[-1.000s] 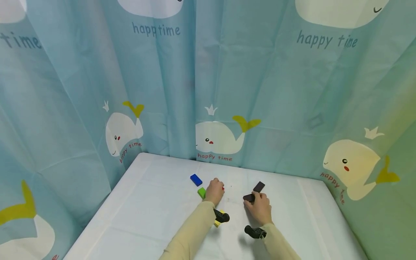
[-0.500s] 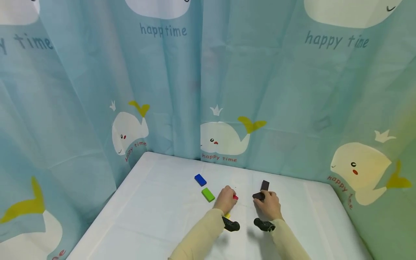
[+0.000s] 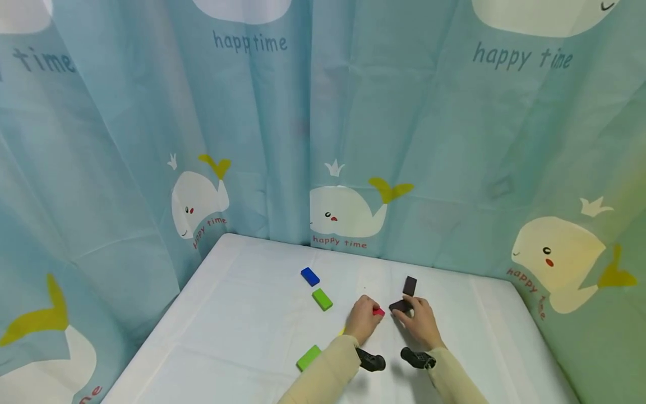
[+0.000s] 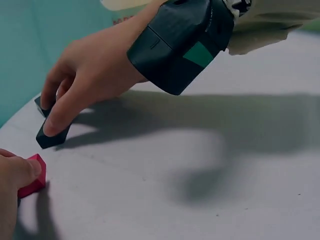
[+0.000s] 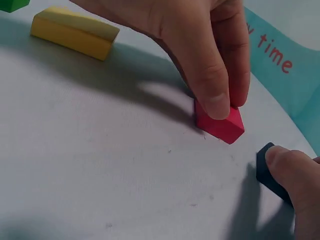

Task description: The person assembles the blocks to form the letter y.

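In the head view my left hand pinches a red block between thumb and fingers, low over the white table. The right wrist view shows this red block with its near end poking out past the thumb. My right hand grips a black block just to the right of the red one, with a gap between them. Behind it lies a second black block, close to the fingertips. In the left wrist view the gripped black block sits under the right thumb.
A blue block and a green block lie at the back left of the white table. Another green block is beside the left sleeve. A yellow block lies behind the left hand. Patterned curtains surround the table.
My left hand has brought the red block to the right and nearer, towards the black block. The right hand keeps its grip on the black block, which has turned slightly. The near green block has come into sight.
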`<state>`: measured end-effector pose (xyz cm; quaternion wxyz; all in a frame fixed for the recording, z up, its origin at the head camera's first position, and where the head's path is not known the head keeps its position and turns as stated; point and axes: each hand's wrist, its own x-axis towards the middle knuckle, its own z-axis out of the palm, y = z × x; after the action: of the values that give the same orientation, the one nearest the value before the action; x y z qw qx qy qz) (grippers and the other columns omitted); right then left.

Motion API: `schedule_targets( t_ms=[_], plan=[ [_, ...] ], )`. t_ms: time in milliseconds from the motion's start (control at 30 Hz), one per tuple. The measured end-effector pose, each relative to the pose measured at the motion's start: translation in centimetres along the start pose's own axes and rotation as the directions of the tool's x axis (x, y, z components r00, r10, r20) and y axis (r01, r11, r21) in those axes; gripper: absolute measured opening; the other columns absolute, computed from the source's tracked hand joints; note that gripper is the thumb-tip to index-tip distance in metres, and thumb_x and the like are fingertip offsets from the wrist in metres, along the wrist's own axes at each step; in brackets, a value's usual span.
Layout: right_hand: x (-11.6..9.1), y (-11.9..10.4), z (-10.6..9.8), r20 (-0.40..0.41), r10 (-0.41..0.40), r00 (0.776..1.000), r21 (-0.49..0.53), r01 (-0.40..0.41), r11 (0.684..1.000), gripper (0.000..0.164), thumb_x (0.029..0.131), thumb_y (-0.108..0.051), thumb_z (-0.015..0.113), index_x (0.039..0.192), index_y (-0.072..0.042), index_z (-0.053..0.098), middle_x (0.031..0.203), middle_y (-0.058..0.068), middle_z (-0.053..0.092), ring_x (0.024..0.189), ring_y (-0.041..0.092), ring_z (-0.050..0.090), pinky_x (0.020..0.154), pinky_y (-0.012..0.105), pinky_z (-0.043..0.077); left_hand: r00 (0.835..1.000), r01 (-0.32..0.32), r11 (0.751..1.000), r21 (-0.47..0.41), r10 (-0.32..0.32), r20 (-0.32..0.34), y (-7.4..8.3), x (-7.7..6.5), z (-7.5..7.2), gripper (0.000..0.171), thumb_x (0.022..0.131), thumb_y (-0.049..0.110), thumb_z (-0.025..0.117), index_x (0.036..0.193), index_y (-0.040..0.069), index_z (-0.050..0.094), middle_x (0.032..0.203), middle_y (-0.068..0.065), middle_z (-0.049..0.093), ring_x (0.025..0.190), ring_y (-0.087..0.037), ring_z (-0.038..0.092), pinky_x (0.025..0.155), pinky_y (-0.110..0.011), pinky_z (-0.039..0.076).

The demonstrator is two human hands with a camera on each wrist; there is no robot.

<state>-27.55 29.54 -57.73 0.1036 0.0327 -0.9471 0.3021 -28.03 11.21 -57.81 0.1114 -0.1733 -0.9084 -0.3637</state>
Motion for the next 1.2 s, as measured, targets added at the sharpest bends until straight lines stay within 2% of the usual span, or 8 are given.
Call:
schedule_targets(
  t_ms=[200, 367, 500, 700, 967, 1200],
  plan=[
    [-0.3, 0.3, 0.6, -0.075, -0.096, 0.993, 0.006, 0.096, 0.995, 0.048, 0.086, -0.02, 0.076, 0.121, 0.01, 0.061, 0.117, 0.033, 0.053, 0.111, 0.049, 0.05, 0.094, 0.061, 0.039, 1.0, 0.018, 0.999, -0.035, -0.018, -0.023, -0.2, 0.0, 0.5, 0.015, 0.081, 0.012, 0.08, 0.092, 0.004, 0.073, 0.087, -0.002, 0.061, 0.082, -0.013, 0.059, 0.075, -0.022, 0.048],
    [-0.4, 0.4, 1.1, -0.104, -0.115, 0.988, 0.014, 0.117, 0.993, 0.046, 0.084, -0.018, 0.077, 0.118, 0.009, 0.064, 0.117, 0.031, 0.054, 0.111, 0.048, 0.051, 0.094, 0.061, 0.039, 0.999, 0.047, 0.993, -0.106, -0.048, -0.014, -0.4, 0.1, 0.8, 0.015, 0.08, 0.01, 0.081, 0.092, 0.005, 0.073, 0.088, -0.002, 0.062, 0.082, -0.014, 0.059, 0.073, -0.022, 0.048],
    [-0.3, 0.5, 1.3, -0.093, -0.089, 0.992, 0.023, 0.091, 0.996, 0.047, 0.085, -0.019, 0.076, 0.121, 0.008, 0.063, 0.12, 0.031, 0.053, 0.114, 0.047, 0.05, 0.097, 0.059, 0.038, 0.999, 0.04, 0.991, -0.127, -0.04, 0.001, -0.6, 0.3, 0.9, 0.013, 0.08, 0.008, 0.081, 0.09, 0.005, 0.073, 0.088, -0.001, 0.062, 0.082, -0.013, 0.059, 0.074, -0.021, 0.047],
    [-0.2, 0.5, 1.3, -0.072, -0.052, 0.996, 0.038, 0.055, 0.998, 0.049, 0.086, -0.021, 0.076, 0.123, 0.007, 0.062, 0.123, 0.031, 0.052, 0.117, 0.046, 0.048, 0.098, 0.059, 0.037, 1.0, -0.007, 0.992, -0.123, 0.007, 0.001, -0.7, 0.4, 0.9, 0.012, 0.078, 0.007, 0.081, 0.087, 0.005, 0.075, 0.087, 0.0, 0.06, 0.08, -0.011, 0.057, 0.073, -0.02, 0.046],
    [-0.3, 0.5, 1.3, -0.04, -0.114, 0.993, 0.003, 0.114, 0.993, 0.047, 0.087, -0.021, 0.074, 0.125, 0.005, 0.063, 0.125, 0.028, 0.053, 0.117, 0.046, 0.048, 0.095, 0.062, 0.037, 1.0, -0.022, 0.991, -0.131, 0.022, -0.006, -0.7, 0.4, 0.9, 0.012, 0.076, 0.006, 0.082, 0.086, 0.005, 0.076, 0.085, 0.0, 0.06, 0.078, -0.009, 0.057, 0.071, -0.018, 0.046],
    [-0.2, 0.3, 1.3, -0.045, -0.119, 0.992, 0.021, 0.12, 0.993, 0.045, 0.087, -0.019, 0.074, 0.123, 0.006, 0.063, 0.124, 0.029, 0.054, 0.116, 0.047, 0.049, 0.095, 0.061, 0.038, 1.0, -0.015, 0.991, -0.131, 0.014, -0.003, -0.8, 0.5, 1.3, 0.01, 0.077, 0.009, 0.082, 0.084, 0.007, 0.076, 0.083, 0.003, 0.059, 0.076, -0.008, 0.055, 0.07, -0.018, 0.045]
  ],
)
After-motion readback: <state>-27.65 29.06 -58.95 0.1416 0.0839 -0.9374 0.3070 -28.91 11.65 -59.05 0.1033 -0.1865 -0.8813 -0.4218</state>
